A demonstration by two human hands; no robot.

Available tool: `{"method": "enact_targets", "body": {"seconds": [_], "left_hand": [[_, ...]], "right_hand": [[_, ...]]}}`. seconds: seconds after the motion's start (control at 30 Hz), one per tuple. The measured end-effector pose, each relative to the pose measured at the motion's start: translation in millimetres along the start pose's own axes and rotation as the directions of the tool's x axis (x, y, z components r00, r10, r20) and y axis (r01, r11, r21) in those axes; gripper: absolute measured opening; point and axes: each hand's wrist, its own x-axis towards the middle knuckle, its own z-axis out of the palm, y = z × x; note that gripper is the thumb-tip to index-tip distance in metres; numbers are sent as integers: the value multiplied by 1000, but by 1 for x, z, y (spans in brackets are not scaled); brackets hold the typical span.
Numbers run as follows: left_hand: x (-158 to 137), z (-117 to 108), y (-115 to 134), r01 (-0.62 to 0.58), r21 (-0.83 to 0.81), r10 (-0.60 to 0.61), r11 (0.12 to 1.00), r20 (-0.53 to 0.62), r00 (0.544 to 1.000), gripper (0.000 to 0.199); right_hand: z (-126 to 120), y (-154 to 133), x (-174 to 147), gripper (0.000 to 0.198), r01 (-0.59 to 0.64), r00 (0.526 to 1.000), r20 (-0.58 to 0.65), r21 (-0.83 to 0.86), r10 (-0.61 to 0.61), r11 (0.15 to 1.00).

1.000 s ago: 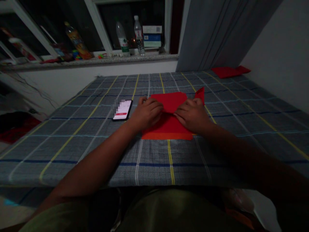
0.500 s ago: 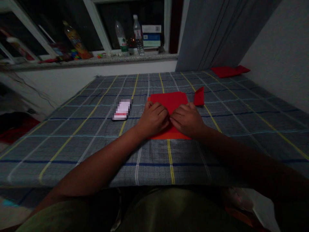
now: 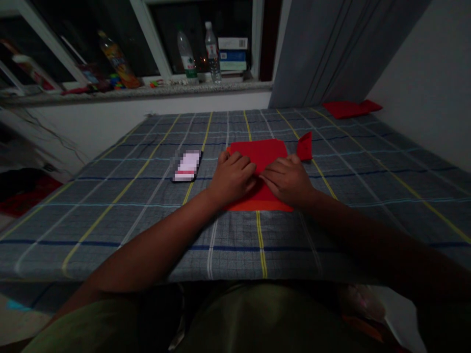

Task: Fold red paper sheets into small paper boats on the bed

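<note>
Red paper lies in front of me, on top of an orange-red sheet whose near edge shows below it. My left hand rests on the paper's left part, fingers curled down and closed on it. From the right, my right hand presses on the same paper, its fingers bunched together in a pinch near the middle. Only a small gap separates the two hands. My fingers hide part of the paper, so any fold under them is hard to make out. A small folded red paper piece stands just beyond my right hand.
A phone with a blurred screen lies left of the paper on the checked tablecloth. More red paper is at the far right corner. Bottles and stacked boxes line the windowsill behind, beside a grey curtain.
My left fingers have shifted slightly up and left, and the gap between my hands has widened a little. Both hands stay on the red paper. The view has moved very slightly.
</note>
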Motion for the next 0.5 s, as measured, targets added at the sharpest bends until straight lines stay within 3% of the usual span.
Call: {"method": "enact_targets", "body": {"seconds": [0.2,0.37,0.43,0.5], "left_hand": [[-7,8,-33,84,-27,-83,996,43,996,3],[-15,14,-64,258,-8,-257,966,55,965,5],[-15,12,-65,304,-9,-303,953,64,951,6],[-12,9,-55,246,-29,-244,969,54,968,4]], "right_hand": [[-3,19,-5,29,-52,998,28,-20,52,998],[-3,37,-9,29,-106,993,57,-40,108,994],[-2,38,-9,28,-114,991,68,-55,117,992],[-1,34,-7,28,-98,990,90,-67,104,993]]}}
